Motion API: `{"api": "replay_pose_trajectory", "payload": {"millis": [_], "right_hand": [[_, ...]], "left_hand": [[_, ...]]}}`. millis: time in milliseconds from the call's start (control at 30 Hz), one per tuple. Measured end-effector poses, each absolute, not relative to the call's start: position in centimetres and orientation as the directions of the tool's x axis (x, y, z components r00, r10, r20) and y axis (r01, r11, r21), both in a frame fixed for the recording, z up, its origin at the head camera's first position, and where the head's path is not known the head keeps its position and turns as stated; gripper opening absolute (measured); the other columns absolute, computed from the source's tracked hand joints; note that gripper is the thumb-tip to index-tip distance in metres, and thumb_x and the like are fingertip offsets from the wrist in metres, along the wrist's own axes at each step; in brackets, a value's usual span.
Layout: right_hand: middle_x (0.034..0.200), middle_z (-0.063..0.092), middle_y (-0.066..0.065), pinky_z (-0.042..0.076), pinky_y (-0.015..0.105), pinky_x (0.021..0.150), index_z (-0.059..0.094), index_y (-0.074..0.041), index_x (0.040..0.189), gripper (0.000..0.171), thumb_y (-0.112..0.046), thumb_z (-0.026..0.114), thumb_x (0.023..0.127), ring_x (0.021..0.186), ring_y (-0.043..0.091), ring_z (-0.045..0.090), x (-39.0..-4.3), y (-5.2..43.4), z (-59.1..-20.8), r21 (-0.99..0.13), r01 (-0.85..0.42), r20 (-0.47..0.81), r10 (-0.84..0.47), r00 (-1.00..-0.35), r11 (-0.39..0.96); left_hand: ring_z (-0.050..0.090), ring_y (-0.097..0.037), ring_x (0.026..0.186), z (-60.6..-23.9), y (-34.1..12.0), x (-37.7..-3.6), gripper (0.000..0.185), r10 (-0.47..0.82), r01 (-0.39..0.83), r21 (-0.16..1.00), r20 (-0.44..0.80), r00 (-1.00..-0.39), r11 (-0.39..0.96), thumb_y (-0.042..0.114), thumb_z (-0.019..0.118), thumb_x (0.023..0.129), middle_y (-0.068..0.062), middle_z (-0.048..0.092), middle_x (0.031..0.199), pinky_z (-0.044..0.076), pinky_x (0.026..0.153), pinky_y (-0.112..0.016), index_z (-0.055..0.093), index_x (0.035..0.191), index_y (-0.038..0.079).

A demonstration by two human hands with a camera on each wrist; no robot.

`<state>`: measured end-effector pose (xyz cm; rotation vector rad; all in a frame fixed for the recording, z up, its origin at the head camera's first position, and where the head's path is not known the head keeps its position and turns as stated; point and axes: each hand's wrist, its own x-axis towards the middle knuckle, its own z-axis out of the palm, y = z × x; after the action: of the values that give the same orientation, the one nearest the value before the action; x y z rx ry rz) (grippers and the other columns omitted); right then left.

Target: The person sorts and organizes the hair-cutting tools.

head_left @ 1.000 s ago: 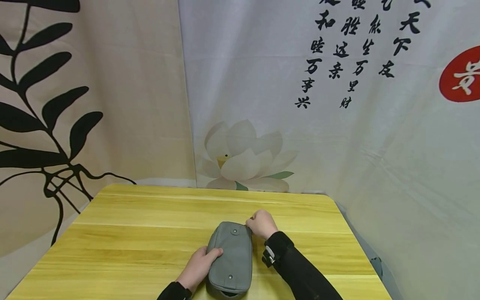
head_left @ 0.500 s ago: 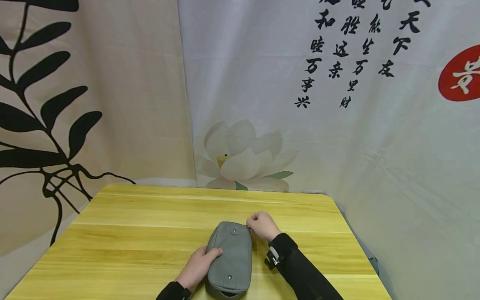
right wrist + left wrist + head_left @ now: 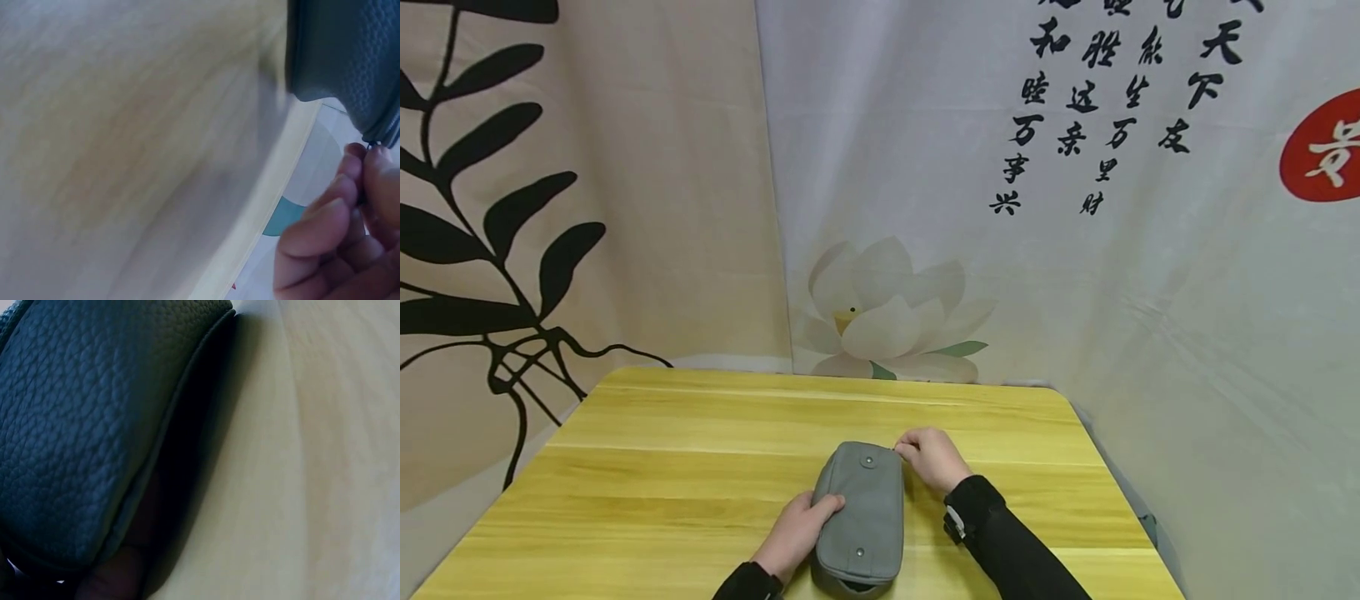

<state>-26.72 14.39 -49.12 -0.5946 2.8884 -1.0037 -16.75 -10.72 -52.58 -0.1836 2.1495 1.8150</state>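
From the head view, a grey bumpy leather pouch lies flat near the front of the yellow wooden counter. The left hand holds its left side with the thumb on top. The right hand pinches something small at the far right corner, likely the zip pull. The zip job looks just begun. Printed cloth with a white flower hangs behind.

From the left wrist view, the pouch fills the picture.

From the right wrist view, curled fingertips pinch at the pouch's corner.

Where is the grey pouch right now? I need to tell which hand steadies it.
In the head view the grey pouch lies near the table's front edge; the left hand holds its left side, the right hand pinches its far right corner.
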Motion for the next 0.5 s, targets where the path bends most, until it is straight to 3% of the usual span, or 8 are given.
{"api": "replay_pose_trajectory", "payload": {"millis": [100,233,500], "right_hand": [[0.084,0.069,0.0,0.045,0.027,0.068,0.079,-0.013,0.099,0.018,-0.017,0.065,0.108,0.073,0.011,0.053,-26.7,14.5,-49.3,-0.592,-0.348,0.102,-0.36,-0.927,0.727],[0.083,0.07,0.003,0.045,0.026,0.065,0.078,-0.012,0.099,0.02,-0.017,0.062,0.109,0.069,0.011,0.057,-26.5,14.7,-49.4,-0.637,-0.308,0.068,-0.347,-0.936,0.707],[0.085,0.073,0.006,0.06,0.033,0.061,0.077,-0.005,0.103,0.022,-0.015,0.059,0.111,0.068,0.015,0.071,-25.6,14.8,-49.1,-0.794,-0.128,-0.061,-0.288,-0.956,0.594]], "left_hand": [[0.062,-0.036,0.13,-52.6,-10.6,-16.8,0.077,0.105,-0.309,0.933,-0.331,-0.938,0.184,0.05,0.059,0.105,-0.023,0.067,0.135,0.048,0.114,-0.062,0.049,0.146,-0.014],[0.061,-0.038,0.132,-52.6,-10.6,-16.9,0.078,0.104,-0.316,0.93,-0.338,-0.935,0.187,0.05,0.059,0.104,-0.025,0.065,0.138,0.046,0.115,-0.064,0.048,0.147,-0.014],[0.065,-0.033,0.129,-52.5,-10.6,-16.8,0.07,0.119,-0.287,0.943,-0.309,-0.944,0.171,0.045,0.059,0.105,-0.018,0.071,0.131,0.048,0.114,-0.061,0.053,0.145,-0.012]]}}
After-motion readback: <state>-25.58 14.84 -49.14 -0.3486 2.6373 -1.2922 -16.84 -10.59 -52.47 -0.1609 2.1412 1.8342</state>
